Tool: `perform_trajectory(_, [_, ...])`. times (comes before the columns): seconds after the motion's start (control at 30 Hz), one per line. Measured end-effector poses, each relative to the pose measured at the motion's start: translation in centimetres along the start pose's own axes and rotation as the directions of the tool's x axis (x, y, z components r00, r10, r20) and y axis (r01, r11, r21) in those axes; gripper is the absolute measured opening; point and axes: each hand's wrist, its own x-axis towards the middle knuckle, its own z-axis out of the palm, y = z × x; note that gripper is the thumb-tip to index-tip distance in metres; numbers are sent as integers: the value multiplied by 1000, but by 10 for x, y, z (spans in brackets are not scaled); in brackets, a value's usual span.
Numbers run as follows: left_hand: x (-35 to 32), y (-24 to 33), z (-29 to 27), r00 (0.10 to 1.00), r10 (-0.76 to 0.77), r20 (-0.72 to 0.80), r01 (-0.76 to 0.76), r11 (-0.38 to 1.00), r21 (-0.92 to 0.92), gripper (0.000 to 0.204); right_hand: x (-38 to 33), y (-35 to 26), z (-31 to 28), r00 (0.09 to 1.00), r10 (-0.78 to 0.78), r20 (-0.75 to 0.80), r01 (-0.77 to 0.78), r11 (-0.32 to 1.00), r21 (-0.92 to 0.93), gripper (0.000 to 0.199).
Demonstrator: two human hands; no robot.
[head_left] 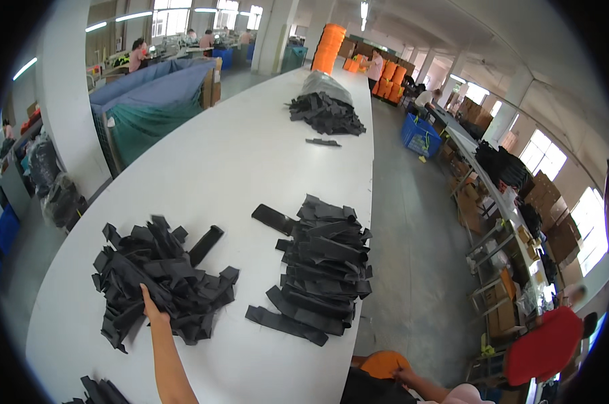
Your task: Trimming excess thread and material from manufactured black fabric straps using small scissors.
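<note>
On the white table lies a loose, tangled heap of black fabric strips [173, 275]. My left hand [154, 313] is at its near side, the thumb lying over a strip and the other fingers hidden among the strips. The hand looks closed around some of them. To the right of the heap, a neater stack of black strips [325, 259] lies crosswise near the table's right edge, a few ends sticking out to the left. My right hand does not show.
More black strips [99, 392] lie at the lower left. Farther along the white table [237, 158] are a single strip [323, 142] and a strip pile [326, 112] by a clear bag. Beyond the right edge, another person's hand [404, 374] is beside an orange rounded thing [384, 363].
</note>
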Motion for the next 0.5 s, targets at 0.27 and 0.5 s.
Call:
perform_trajectory(0.27, [54,-5,25,921,-293,256,317,947,-55,83,19,-70,5,999,-34,-23,34,999,5,22])
perform_trajectory(0.5, [-26,-5,56,857,-247,453,222,969,108,63,8,-86,-14,1000,15,-17,-12,989,144,21])
